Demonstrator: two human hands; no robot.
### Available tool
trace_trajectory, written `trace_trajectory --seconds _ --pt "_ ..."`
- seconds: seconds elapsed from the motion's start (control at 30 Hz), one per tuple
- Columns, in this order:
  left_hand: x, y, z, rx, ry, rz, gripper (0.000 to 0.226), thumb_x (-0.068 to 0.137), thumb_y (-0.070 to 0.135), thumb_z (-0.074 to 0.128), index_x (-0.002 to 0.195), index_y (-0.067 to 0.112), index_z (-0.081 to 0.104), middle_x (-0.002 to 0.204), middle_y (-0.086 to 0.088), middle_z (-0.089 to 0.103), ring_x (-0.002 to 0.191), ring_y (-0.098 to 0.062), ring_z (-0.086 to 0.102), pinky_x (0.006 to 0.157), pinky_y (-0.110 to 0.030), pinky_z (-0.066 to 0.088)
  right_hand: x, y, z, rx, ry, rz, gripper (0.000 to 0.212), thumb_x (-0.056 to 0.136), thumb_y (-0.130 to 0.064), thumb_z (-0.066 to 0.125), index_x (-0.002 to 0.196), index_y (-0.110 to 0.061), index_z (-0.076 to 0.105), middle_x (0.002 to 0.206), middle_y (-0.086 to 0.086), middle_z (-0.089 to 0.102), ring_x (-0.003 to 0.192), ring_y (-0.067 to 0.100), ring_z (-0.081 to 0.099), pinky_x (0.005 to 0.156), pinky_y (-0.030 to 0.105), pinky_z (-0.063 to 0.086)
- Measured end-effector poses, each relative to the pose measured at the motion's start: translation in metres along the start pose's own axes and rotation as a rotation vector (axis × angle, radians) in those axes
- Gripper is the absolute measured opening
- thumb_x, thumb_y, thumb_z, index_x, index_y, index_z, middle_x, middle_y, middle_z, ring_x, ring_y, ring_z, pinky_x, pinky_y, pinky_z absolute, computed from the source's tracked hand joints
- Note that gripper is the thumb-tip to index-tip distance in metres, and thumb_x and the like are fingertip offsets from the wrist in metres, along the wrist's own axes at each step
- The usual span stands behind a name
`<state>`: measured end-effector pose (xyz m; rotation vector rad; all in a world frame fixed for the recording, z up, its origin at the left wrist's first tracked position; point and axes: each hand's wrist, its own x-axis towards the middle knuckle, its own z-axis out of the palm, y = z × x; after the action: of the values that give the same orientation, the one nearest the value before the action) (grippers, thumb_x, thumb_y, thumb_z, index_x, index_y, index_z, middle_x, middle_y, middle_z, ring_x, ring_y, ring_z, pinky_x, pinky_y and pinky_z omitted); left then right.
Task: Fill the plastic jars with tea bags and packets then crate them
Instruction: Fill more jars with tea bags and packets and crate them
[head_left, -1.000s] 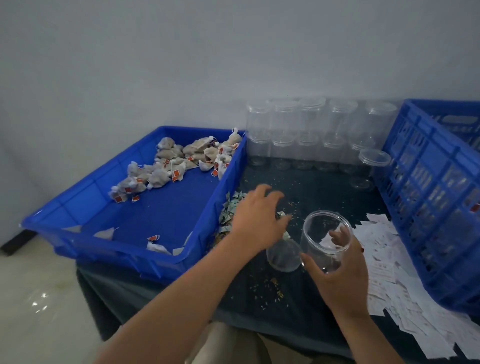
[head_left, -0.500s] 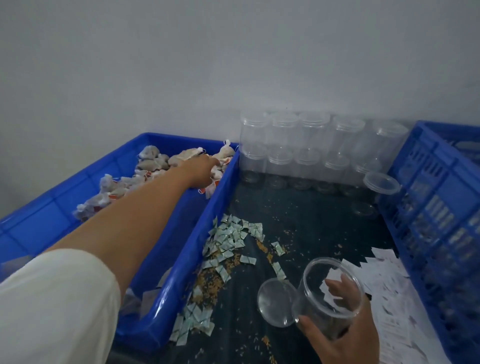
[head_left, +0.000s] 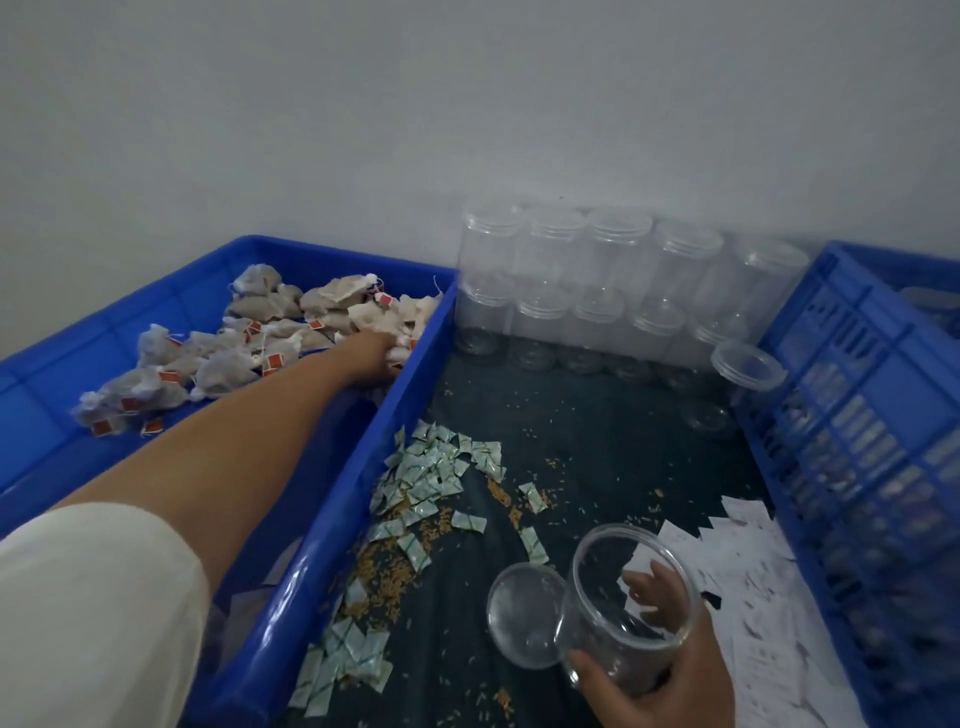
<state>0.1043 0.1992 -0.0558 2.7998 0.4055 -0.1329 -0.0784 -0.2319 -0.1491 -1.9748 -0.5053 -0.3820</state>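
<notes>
A small hand-packing workroom for tea, not a home kitchen

A dark-covered counter (head_left: 597, 447) stands against a bare white wall (head_left: 467, 104) and holds stock in bulk: a shallow blue plastic bin (head_left: 332, 525) with a loose heap of tagged tea bags (head_left: 234, 358), and clear lidded jars (head_left: 587, 291) of one kind, stacked two high in a row along the wall. A blue latticed crate (head_left: 852, 415) stands at the right. Small green-and-white packets (head_left: 431, 473) lie scattered beside the bin, and white paper slips (head_left: 753, 571) are piled by the crate. Spilled grains (head_left: 384, 571) dot the cloth, and one open jar (head_left: 602, 587) is next to its loose lid (head_left: 524, 613)
</notes>
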Motion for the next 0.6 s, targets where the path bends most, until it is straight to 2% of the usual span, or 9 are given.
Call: trace_trajectory --seconds 0.07,0.13,0.17,0.27,0.37,0.43,0.47,0.57,0.6 --pt "-0.018 -0.016 -0.002 -0.047 -0.054 0.011 0.01 0.102 0.017 0.062 0.1 0.009 0.058 0.108 -0.019 0.074 0.086 -0.027 0.075 0.067 -0.032 0.053 -0.002 0.001 -0.001 0.011 0.003 -0.003 0.112 0.043 -0.032 0.109 0.136 -0.056 0.052 0.123 -0.024 0.069 0.11 -0.007 0.068 0.09 0.006 0.05" --pt "-0.041 -0.031 -0.002 -0.091 -0.092 0.004 0.014 0.103 0.013 0.059 0.091 0.017 0.052 0.089 -0.013 0.071 0.058 -0.015 0.073 0.046 -0.025 0.051 -0.003 -0.005 -0.001 0.034 0.03 -0.021 0.104 0.049 -0.051 0.1 0.14 -0.052 0.05 0.125 -0.021 0.068 0.113 -0.002 0.066 0.093 0.009 0.05" --pt "-0.055 -0.037 -0.003 -0.093 -0.08 0.016 0.018 0.102 0.014 0.059 0.089 0.023 0.051 0.084 -0.007 0.068 0.052 -0.012 0.07 0.042 -0.023 0.047 -0.003 -0.009 -0.002 0.041 0.03 -0.01 0.103 0.052 -0.058 0.097 0.142 -0.049 0.048 0.126 -0.021 0.068 0.116 -0.001 0.065 0.095 0.008 0.048" --pt "-0.093 -0.043 -0.007 -0.011 0.093 0.07 0.032 0.097 0.016 0.064 0.077 0.035 0.047 0.082 0.002 0.063 0.076 -0.022 0.065 0.057 -0.029 0.04 -0.004 -0.017 -0.003 0.055 0.001 0.021 0.102 0.059 -0.059 0.095 0.146 -0.055 0.041 0.127 -0.025 0.065 0.118 -0.005 0.063 0.095 0.003 0.045" --pt "-0.123 -0.039 -0.015 -0.133 0.16 0.08 0.033 0.096 0.013 0.065 0.071 0.033 0.056 0.079 -0.002 0.063 0.085 -0.032 0.065 0.064 -0.035 0.044 -0.004 -0.019 -0.004 0.039 -0.002 0.021 0.098 0.06 -0.059 0.091 0.143 -0.061 0.04 0.127 -0.028 0.063 0.117 -0.004 0.063 0.094 0.012 0.053" --pt "-0.142 -0.035 -0.025 -0.441 0.139 -0.042 0.01 0.094 0.02 0.068 0.091 0.029 0.071 0.084 -0.005 0.071 0.082 -0.028 0.07 0.064 -0.035 0.055 -0.004 -0.018 -0.003 0.015 0.012 0.031 0.094 0.061 -0.063 0.09 0.142 -0.055 0.043 0.129 -0.029 0.061 0.119 -0.004 0.062 0.094 0.021 0.056" --pt "-0.149 -0.035 -0.029 -0.593 0.142 -0.121 0.01 0.091 0.025 0.072 0.101 0.027 0.073 0.088 -0.007 0.075 0.082 -0.026 0.072 0.066 -0.036 0.057 -0.005 -0.017 -0.003 0.01 0.013 0.043 0.094 0.063 -0.067 0.09 0.143 -0.049 0.044 0.13 -0.03 0.06 0.12 -0.005 0.06 0.095 0.023 0.054" --pt "-0.166 -0.032 -0.039 -0.895 0.134 -0.264 0.044 0.082 0.043 0.083 0.119 0.022 0.071 0.103 -0.008 0.08 0.092 -0.024 0.075 0.08 -0.041 0.057 -0.005 -0.02 -0.004 -0.022 0.014 0.039 0.099 0.066 -0.089 0.075 0.145 -0.034 0.048 0.128 -0.029 0.059 0.117 -0.008 0.059 0.097 0.022 0.05" --pt "-0.171 -0.03 -0.041 -0.951 0.136 -0.282 0.054 0.08 0.051 0.082 0.124 0.023 0.069 0.108 -0.008 0.08 0.094 -0.025 0.074 0.079 -0.04 0.056 -0.005 -0.02 -0.005 -0.032 0.019 0.046 0.103 0.066 -0.094 0.069 0.144 -0.029 0.05 0.128 -0.024 0.061 0.116 -0.004 0.06 0.098 0.025 0.051"
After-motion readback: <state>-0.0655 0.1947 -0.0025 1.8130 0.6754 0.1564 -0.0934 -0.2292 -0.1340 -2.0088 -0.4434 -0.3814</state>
